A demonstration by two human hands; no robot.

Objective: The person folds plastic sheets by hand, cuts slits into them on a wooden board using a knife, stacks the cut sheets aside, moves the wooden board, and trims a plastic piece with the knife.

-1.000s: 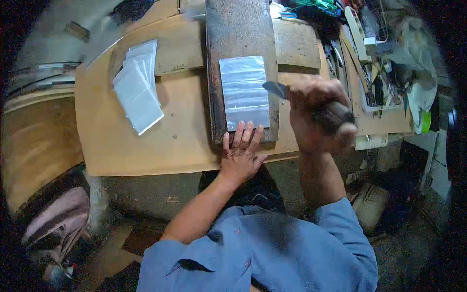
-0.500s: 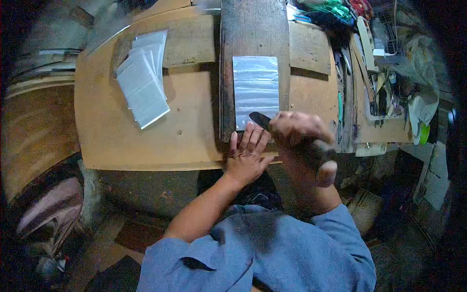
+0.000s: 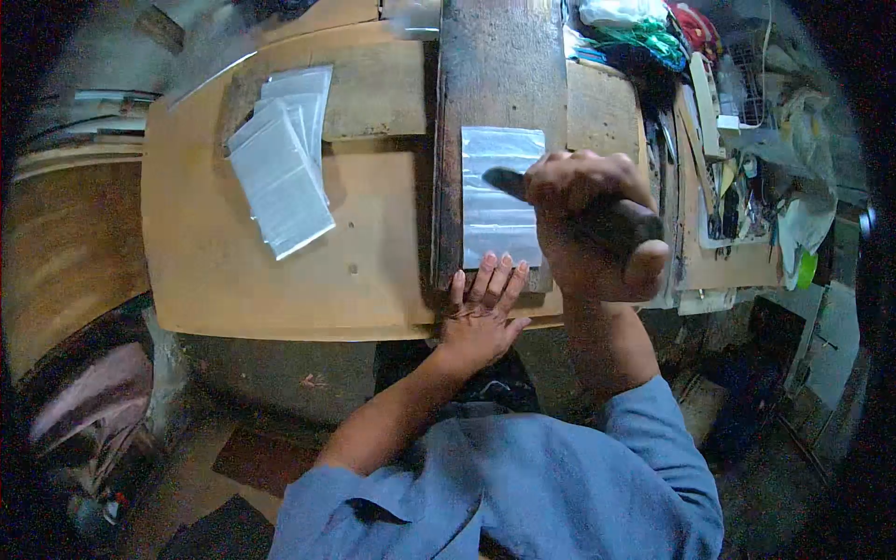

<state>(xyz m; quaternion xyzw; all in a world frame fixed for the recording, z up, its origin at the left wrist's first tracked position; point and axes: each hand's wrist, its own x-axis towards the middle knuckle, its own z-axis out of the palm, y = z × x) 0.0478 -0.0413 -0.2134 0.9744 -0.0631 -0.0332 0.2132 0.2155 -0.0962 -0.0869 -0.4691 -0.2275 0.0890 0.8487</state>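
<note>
A stack of clear plastic sheets or bags (image 3: 500,220) lies on a dark wooden board (image 3: 504,75), its surface crossed by shiny bands. My left hand (image 3: 479,317) rests palm down with its fingers spread, the fingertips on the near edge of the plastic. Above the right side of the plastic, my right hand (image 3: 590,201) is wrapped round a dark tool (image 3: 506,181) with a thick rounded handle. The tool's flat, blade-like end points left over the plastic; its exact kind is unclear. My right palm hides part of the handle.
Several more plastic sheets (image 3: 285,177) lie fanned out to the left on the wooden table (image 3: 373,224). On the right stands a tray (image 3: 737,219) of assorted tools, with a white power strip (image 3: 707,103) beside it. Bundled plastic (image 3: 625,23) sits at the back right.
My right hand has risen with the tool, whose tip has moved from the plastic's near edge to farther up over it. The left hand stays at the near edge. The view has shifted slightly.
</note>
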